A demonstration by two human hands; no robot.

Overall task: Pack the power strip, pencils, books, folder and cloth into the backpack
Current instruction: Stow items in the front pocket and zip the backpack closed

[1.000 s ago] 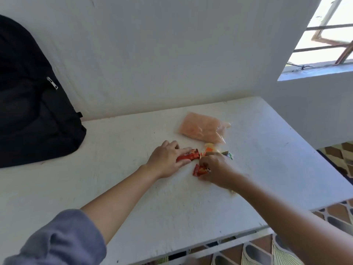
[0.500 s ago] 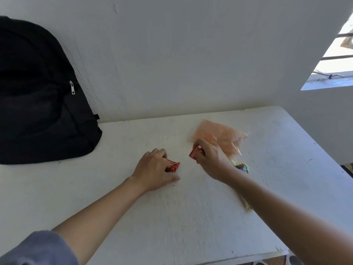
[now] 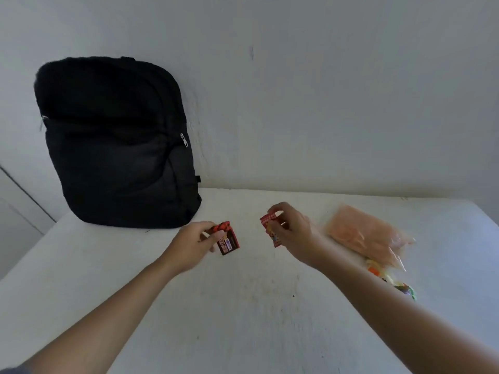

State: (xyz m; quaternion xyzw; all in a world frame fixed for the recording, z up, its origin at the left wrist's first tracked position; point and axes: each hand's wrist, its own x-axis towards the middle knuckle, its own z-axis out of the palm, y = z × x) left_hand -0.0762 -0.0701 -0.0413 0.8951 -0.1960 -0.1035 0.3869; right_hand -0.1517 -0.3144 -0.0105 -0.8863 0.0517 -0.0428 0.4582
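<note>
Left hand (image 3: 193,245) curls its fingers round a dark red packet (image 3: 229,240). The right hand (image 3: 295,234) pinches a second red packet (image 3: 270,233) by its top. A bare white surface (image 3: 243,314) lies between both hands and the black backpack (image 3: 116,147), which stands upright against the wall at far left. An orange bag (image 3: 364,236) lies at the right, near the far edge. Half a second ago the right hand was just beside this bag; now both hands are further left.

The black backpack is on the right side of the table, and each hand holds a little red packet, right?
No. In the head view the black backpack is on the left side of the table. The left hand does hold one little red packet, and the right hand the other red packet.
</note>
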